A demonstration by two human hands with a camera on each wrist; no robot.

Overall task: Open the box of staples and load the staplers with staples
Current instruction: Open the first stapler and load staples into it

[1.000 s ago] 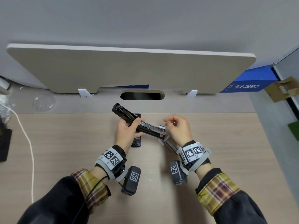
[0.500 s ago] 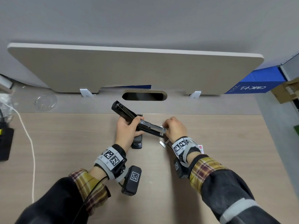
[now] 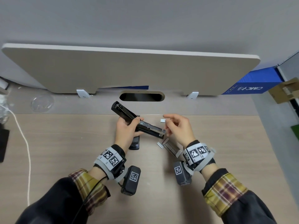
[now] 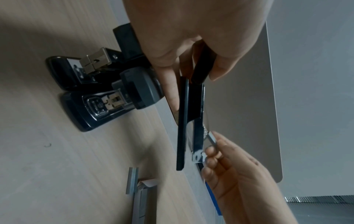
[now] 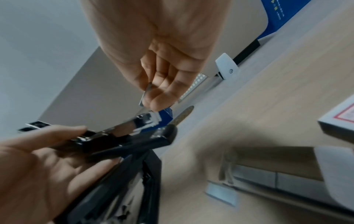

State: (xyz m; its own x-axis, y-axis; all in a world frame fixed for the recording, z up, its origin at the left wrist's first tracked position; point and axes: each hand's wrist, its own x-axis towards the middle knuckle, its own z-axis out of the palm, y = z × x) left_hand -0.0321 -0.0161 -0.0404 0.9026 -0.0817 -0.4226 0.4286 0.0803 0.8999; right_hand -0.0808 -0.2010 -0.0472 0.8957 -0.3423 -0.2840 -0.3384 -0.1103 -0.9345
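Black plastic and bright metal are meeting above a pale wood-grain desk (image 3: 64, 159), where a person is gripping an opened stapler (image 3: 137, 122) in the left hand (image 3: 125, 133), fingers and thumb curling around its middle so that the lid is pointing up and away toward the rear panel (image 3: 129, 70) while the metal staple channel is slanting down to the right. The right hand (image 3: 179, 131) is hovering just beside the channel's open end, thumb and forefinger pinching a short silver strip of staples (image 3: 162, 120), the other fingers loosely curled beneath. Two more black staplers (image 4: 91, 97) are lying side by side on the desk under the left hand, as the left wrist view is showing. The opened box of staples (image 3: 171, 147) is resting on the desk near the right wrist, with a loose strip (image 3: 160, 145) lying at its mouth. A white cable (image 3: 24, 143) is trailing down the desk's left side, and a blue carton (image 3: 255, 83) is standing behind the panel at right.
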